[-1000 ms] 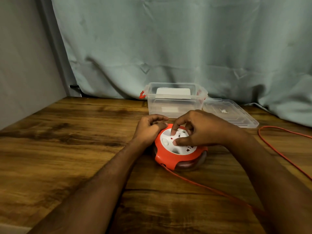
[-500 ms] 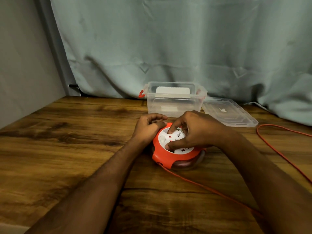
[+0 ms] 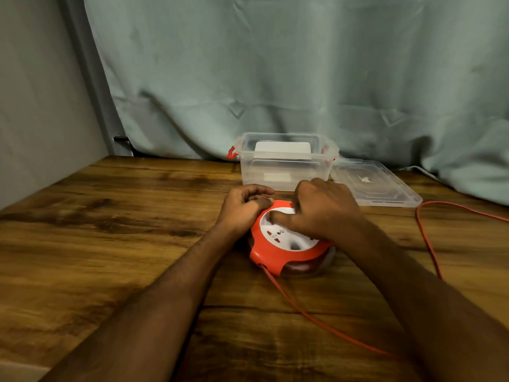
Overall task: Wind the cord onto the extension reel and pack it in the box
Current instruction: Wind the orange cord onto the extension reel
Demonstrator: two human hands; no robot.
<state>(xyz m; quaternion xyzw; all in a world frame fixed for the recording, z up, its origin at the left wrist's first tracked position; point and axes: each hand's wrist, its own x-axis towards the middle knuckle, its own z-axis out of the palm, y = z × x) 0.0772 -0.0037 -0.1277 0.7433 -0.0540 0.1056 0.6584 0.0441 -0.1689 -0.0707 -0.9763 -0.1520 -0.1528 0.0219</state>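
An orange extension reel (image 3: 278,255) with a white socket face lies flat on the wooden table (image 3: 110,244). My left hand (image 3: 242,208) grips its orange rim at the far left. My right hand (image 3: 319,210) rests on the white face, fingers pressed into it, hiding its right half. An orange cord (image 3: 316,318) leaves the reel's front and runs toward me under my right arm, then loops up at the right (image 3: 429,244). A clear plastic box (image 3: 283,169) with red latches stands open just behind the reel.
The box's clear lid (image 3: 377,186) lies flat to the right of the box. A pale green curtain (image 3: 275,78) hangs behind the table. A grey wall (image 3: 33,106) borders the left side.
My right hand has turned on the white face, fingers sweeping round to the left. The socket face has rotated. The cord loop at the right looks slightly drawn in. The left hand holds still.
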